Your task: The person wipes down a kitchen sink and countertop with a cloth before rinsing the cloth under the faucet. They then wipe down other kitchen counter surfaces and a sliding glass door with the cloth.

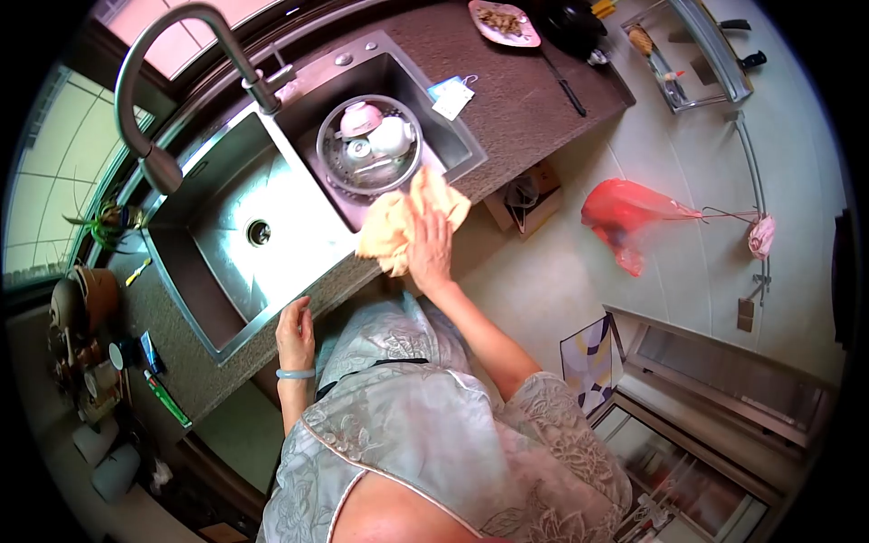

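My right hand [431, 249] is pressed onto a crumpled orange-yellow cloth [389, 231], its fingers bent over the fabric. The cloth lies on the front rim of the double sink and hangs partly over the counter edge. Just behind it, in the right basin, is a round metal colander [324, 163] holding a pink bowl [360, 119], a white bowl [391, 136] and other small dishes. Beside the front edge of the left basin [217, 217], my left hand [295, 335] rests with loosely bent fingers and nothing visible in it. A pale bracelet [295, 374] circles that wrist.
A curved faucet [127, 100] arches over the left basin. On the counter [507, 127] are a small tag [453, 98], a dark-handled knife [568, 90] and a plate of food [525, 38]. A red plastic bag [625, 217] hangs from a rack at the right.
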Available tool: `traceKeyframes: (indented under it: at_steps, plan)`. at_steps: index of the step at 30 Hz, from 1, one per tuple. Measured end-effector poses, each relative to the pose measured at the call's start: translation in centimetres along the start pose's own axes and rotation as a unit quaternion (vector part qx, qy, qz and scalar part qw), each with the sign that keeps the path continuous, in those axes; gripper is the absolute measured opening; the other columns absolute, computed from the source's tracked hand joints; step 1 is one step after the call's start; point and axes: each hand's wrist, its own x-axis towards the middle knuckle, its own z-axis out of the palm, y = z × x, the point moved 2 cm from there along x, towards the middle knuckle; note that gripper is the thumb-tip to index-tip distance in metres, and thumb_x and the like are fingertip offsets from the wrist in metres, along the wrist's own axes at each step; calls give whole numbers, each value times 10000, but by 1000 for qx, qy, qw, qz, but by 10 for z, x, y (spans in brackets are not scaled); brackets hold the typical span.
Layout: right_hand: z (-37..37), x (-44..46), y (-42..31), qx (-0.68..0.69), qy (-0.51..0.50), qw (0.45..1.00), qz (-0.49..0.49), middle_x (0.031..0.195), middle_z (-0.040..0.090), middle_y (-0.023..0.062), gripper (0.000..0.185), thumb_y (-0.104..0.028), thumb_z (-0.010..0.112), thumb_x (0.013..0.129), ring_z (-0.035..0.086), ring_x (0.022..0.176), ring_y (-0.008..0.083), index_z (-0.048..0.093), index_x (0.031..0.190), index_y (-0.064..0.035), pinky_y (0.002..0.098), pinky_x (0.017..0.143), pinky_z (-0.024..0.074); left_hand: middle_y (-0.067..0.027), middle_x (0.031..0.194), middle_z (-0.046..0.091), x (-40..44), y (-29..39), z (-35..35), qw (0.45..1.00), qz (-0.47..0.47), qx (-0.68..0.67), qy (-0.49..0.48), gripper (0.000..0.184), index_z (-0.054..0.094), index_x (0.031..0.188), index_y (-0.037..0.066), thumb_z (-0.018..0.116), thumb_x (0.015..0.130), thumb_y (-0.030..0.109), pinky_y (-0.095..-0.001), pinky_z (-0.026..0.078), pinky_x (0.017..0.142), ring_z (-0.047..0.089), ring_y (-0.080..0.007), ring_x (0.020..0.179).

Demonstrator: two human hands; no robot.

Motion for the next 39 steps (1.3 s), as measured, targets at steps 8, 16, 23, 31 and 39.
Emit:
traceKeyframes:
  at_steps: [8,16,23,31,39]
  plan:
    - [-30,27,67,-47,0,997,56,1461,381,167,575,-142,538,860,304,1389,351,408,1417,-81,458,1161,239,-167,1052,649,37,-4,7,998,-50,-11,-37,223,613,1119,5,551,905,-8,-359,515,812,647,-305,943]
    - [-26,111,240,-124,63,989,56,1398,422,217,564,-106,528,857,361,1323,385,400,1406,-83,459,1129,289,-172,1024,641,86,15,22,999,21,23,-12,229,611,1101,7,562,880,-31,-369,514,785,646,-301,882]
    - [-19,233,338,-188,8,982,32,1433,405,177,533,-131,515,857,348,1334,361,439,1383,-89,455,1127,284,-175,1149,588,170,95,115,994,74,-15,-73,287,586,1151,21,601,865,4,-382,494,857,609,-321,987]
    - [-61,245,281,-45,-67,996,44,1539,238,227,710,-561,395,948,164,1443,367,307,1484,-104,568,1160,116,-252,1482,299,338,209,277,962,202,185,-16,672,418,1388,60,724,820,245,-494,350,1069,349,-480,1302]
    - [-95,159,358,98,15,990,-100,1205,548,150,529,-101,704,721,501,1180,314,525,1215,-41,440,1000,391,-202,1505,316,360,238,354,940,68,331,-41,704,395,1435,93,692,846,338,-486,314,1105,302,-473,1354]
